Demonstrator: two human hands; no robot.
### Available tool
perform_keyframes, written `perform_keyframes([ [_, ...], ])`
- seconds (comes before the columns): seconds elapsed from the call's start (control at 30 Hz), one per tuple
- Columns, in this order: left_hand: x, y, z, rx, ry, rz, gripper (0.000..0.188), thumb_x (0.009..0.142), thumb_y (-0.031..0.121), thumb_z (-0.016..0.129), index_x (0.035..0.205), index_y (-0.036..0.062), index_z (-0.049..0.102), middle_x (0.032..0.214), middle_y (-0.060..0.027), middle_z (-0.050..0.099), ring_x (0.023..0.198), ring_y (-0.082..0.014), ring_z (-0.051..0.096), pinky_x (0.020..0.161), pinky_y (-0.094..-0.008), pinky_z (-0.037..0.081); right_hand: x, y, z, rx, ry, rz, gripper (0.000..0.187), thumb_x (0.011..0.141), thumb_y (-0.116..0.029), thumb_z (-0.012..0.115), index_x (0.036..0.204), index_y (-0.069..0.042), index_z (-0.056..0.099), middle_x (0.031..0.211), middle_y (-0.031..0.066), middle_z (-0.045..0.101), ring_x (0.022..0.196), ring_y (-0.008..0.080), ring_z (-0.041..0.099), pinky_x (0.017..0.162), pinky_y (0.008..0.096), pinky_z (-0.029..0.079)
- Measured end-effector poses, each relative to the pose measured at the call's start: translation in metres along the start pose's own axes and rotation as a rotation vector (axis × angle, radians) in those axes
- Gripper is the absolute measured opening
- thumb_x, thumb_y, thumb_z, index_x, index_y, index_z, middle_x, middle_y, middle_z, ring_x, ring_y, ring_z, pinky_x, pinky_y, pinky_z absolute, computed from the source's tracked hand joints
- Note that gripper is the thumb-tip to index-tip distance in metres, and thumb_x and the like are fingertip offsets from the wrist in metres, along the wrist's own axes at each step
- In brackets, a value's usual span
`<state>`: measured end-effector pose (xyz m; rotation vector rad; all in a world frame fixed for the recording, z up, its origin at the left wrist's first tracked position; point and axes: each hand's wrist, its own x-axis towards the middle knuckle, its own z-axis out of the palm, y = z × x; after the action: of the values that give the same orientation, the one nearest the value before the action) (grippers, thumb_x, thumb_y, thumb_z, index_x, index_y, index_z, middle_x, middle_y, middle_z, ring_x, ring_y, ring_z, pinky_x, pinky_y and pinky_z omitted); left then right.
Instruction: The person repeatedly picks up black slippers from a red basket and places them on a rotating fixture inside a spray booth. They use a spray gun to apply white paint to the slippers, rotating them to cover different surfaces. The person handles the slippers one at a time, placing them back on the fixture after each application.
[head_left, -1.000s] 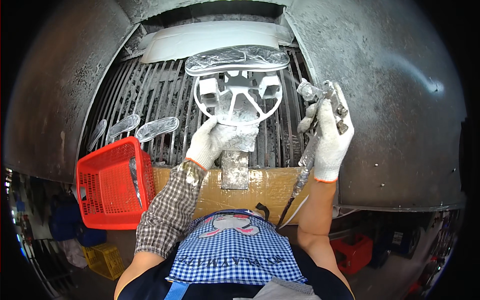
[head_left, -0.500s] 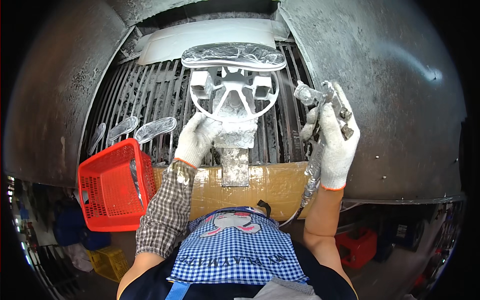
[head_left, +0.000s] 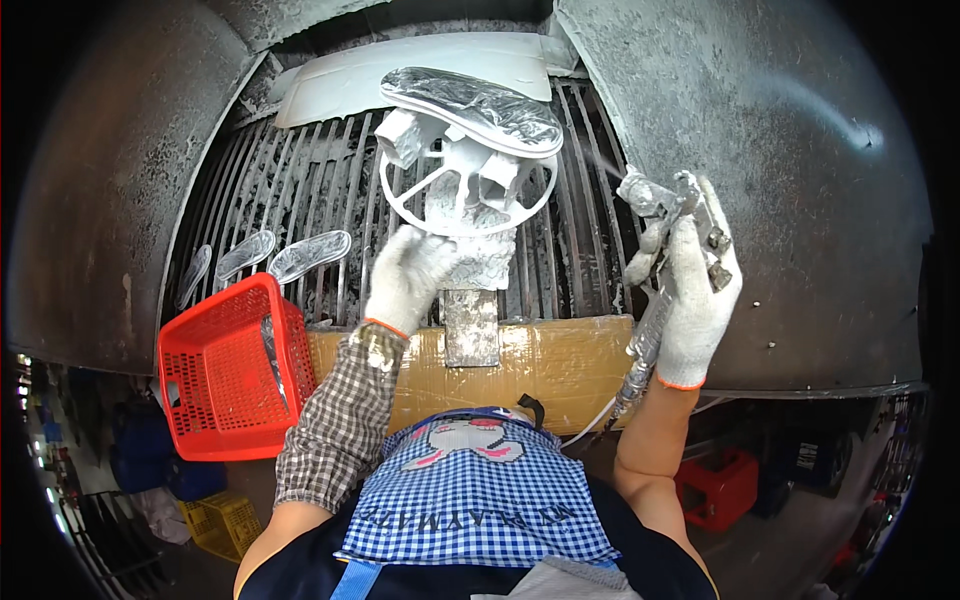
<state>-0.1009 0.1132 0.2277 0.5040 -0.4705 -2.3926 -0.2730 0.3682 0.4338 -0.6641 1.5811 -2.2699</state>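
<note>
A shoe sole [head_left: 470, 110] with white edges and clear film over its dark top lies tilted on the blocks of a white-coated turntable wheel [head_left: 515, 222]. The wheel sits on a thickly crusted post [head_left: 485, 262]. My left hand [head_left: 408, 268], in a white knit glove, is just beneath the wheel's near-left rim, fingers loosely extended and holding nothing; whether the fingertips touch the rim is unclear. In my gloved right hand [head_left: 700, 285] is a spray gun [head_left: 650, 195], crusted and silvery, with its nozzle toward the sole and a faint mist before it. Its wrapped hose [head_left: 640, 365] hangs down.
Several film-covered soles [head_left: 310, 257] rest at left on the slatted grate [head_left: 345, 190]. A red basket [head_left: 225, 440] stands near my left forearm. Tape-covered cardboard [head_left: 560, 350] runs along the front edge. Metal walls [head_left: 790, 230] flank the grate; a pale sheet [head_left: 330, 85] lies behind.
The wheel has turned, so the sole now slants down to the right. My right hand with the spray gun has shifted right. My left hand has moved slightly right.
</note>
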Motion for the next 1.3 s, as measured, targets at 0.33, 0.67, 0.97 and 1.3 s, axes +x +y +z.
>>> perform_keyframes([
  [0.33,-0.01,-0.029,0.03,-0.012,0.003,-0.038,0.051,0.106,0.029,0.066,0.142,-0.0047,0.055,0.142,-0.031,0.061,0.124,-0.0452,0.067,0.105,-0.0571,0.059,-0.012,-0.007,0.003,0.026,-0.009,0.041,0.053,0.111,-0.009,0.062,0.16,0.004,0.048,0.094,0.0071,0.069,0.074,0.0084,0.063,0.064,0.024,0.054],
  [0.67,-0.009,0.0,0.013,-0.081,-0.01,-0.003,0.041,0.106,0.028,0.066,0.131,-0.0039,0.063,0.134,-0.029,0.068,0.122,-0.0436,0.069,0.105,-0.0568,0.059,-0.015,-0.003,0.001,0.0,-0.085,0.097,0.054,0.11,-0.01,0.063,0.159,0.006,0.049,0.094,0.0073,0.069,0.076,0.0082,0.063,0.066,0.0232,0.055],
  [0.97,-0.003,0.025,0.006,-0.028,-0.017,0.042,0.028,0.107,0.03,0.066,0.114,0.0027,0.068,0.136,-0.0273,0.069,0.126,-0.0488,0.067,0.102,-0.0615,0.059,-0.018,0.005,0.003,0.039,-0.164,0.12,0.056,0.107,-0.008,0.066,0.159,0.005,0.051,0.092,0.0074,0.071,0.074,0.0101,0.065,0.067,0.0248,0.055],
  [1.3,0.009,0.047,0.01,0.06,0.034,0.103,0.034,0.11,0.034,0.06,0.118,0.0014,0.058,0.148,-0.0347,0.06,0.138,-0.0537,0.06,0.104,-0.0629,0.059,-0.002,0.03,0.004,0.037,-0.203,0.108,0.056,0.109,-0.011,0.066,0.16,0.004,0.05,0.092,0.0065,0.071,0.072,0.0108,0.066,0.066,0.0265,0.056],
])
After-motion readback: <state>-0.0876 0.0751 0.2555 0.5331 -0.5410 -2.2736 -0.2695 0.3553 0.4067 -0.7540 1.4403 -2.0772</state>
